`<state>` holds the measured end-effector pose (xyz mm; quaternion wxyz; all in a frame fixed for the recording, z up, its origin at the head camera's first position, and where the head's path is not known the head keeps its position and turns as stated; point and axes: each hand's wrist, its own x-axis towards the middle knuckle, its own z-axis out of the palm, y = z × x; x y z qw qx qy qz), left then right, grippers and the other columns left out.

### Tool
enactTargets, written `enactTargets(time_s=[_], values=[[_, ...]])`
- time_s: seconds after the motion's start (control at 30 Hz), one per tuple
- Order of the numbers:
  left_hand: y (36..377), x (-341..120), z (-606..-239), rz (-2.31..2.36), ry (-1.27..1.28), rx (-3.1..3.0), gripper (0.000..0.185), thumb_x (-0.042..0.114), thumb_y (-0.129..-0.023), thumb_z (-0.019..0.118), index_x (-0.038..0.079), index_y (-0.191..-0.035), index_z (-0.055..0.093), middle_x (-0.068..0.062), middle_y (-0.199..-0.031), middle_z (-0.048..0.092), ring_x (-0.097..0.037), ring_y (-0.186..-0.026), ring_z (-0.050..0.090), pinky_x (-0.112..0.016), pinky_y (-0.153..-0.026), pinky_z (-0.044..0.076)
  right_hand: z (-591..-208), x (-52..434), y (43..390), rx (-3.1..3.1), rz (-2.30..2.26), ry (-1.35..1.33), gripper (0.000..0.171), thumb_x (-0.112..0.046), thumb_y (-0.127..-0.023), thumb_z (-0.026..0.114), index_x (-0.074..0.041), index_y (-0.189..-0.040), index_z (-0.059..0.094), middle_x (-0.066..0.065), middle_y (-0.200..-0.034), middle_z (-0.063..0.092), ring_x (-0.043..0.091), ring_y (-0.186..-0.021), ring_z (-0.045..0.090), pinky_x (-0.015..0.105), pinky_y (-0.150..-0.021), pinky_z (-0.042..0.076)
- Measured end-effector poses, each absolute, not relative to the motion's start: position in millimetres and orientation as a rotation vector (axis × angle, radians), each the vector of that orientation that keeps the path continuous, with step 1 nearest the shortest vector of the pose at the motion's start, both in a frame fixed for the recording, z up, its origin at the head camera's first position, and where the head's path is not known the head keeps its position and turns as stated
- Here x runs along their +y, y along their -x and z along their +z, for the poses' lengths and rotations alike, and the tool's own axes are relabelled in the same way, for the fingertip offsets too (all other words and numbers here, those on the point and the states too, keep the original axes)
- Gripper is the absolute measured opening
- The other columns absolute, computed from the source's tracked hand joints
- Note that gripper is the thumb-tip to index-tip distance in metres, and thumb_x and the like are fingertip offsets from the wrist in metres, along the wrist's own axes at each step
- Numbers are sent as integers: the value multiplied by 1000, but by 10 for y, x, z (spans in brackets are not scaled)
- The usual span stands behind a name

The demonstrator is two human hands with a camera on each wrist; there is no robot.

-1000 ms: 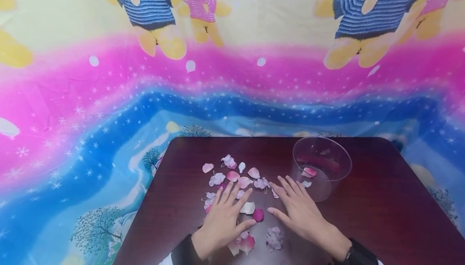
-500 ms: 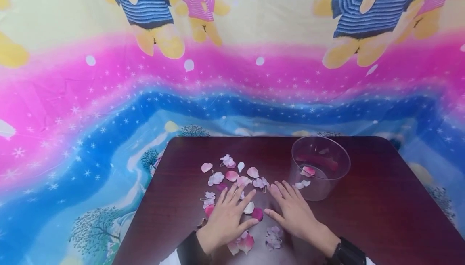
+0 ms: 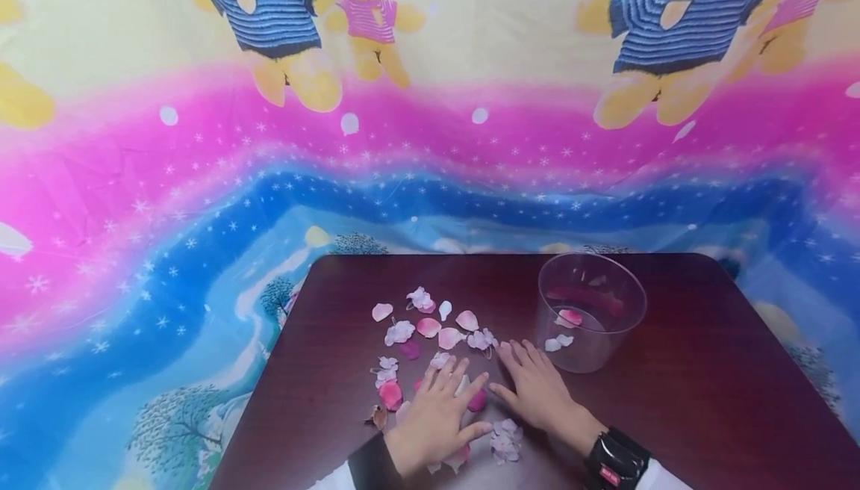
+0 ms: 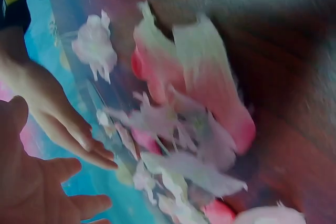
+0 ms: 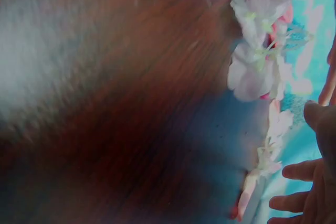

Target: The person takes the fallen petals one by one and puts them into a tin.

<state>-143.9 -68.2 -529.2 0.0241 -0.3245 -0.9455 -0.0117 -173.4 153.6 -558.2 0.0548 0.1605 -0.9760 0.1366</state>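
Observation:
My left hand [image 3: 437, 415] is spread, palm down, over scattered flower petals, its fingers extended and covering part of the pile. Beside it my right hand [image 3: 540, 389] is also spread, fingertips close to a pale lilac blossom [image 3: 481, 339]. Neither hand grips anything. Around the left hand lie a deep pink petal [image 3: 390, 396], a magenta petal [image 3: 477, 400] and a lilac blossom cluster [image 3: 506, 441]. In the left wrist view, white-and-pink petals [image 4: 210, 72] lie near the palm. The right wrist view catches lilac blossoms [image 5: 252, 72] and the right hand's fingers [image 5: 296, 170] at its edge.
A clear round plastic tub [image 3: 625, 326] stands at the back right; a pink petal [image 3: 569, 317] and small white petals [image 3: 559, 342] show through its wall. More pink petals [image 3: 428, 327] spread toward the back of the dark wooden table [image 3: 705, 370]. A printed cloth [image 3: 430, 131] hangs behind.
My left hand has moved right and toward me, uncovering petals at its left. The right hand has shifted left and slightly toward me, away from the tub, exposing small white petals. The tub stays put.

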Motion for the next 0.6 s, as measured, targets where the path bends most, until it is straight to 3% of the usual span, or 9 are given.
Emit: enactTargets(time_s=[0.3, 0.43, 0.6], values=[[1362, -599, -5264, 19, 1051, -2881, 70, 71, -98, 38, 34, -157, 37, -9, -161, 41, -30, -150, 39, -53, -118, 37, -5687, 1460, 1875, -2926, 346, -535, 56, -31, -91, 72, -2, -137, 58, 27, -134, 61, 48, -125, 58, 58, -108, 46], [1335, -596, -5237, 8, 1053, -2865, 68, 70, -98, 40, 34, -156, 39, -8, -159, 44, -30, -149, 41, -53, -118, 38, -5717, 1448, 1912, -2842, 280, -565, 43, -15, -87, 75, 0, -125, 65, 22, -119, 67, 39, -104, 64, 51, -93, 53], [1331, -587, -5238, 9, 1046, -2858, 67, 70, -98, 38, 34, -155, 41, -8, -159, 44, -29, -148, 42, -52, -118, 38, -5754, 1443, 1963, -2763, 224, -543, 20, 1, -84, 67, -2, -103, 72, 13, -97, 67, 32, -83, 63, 46, -74, 55]])
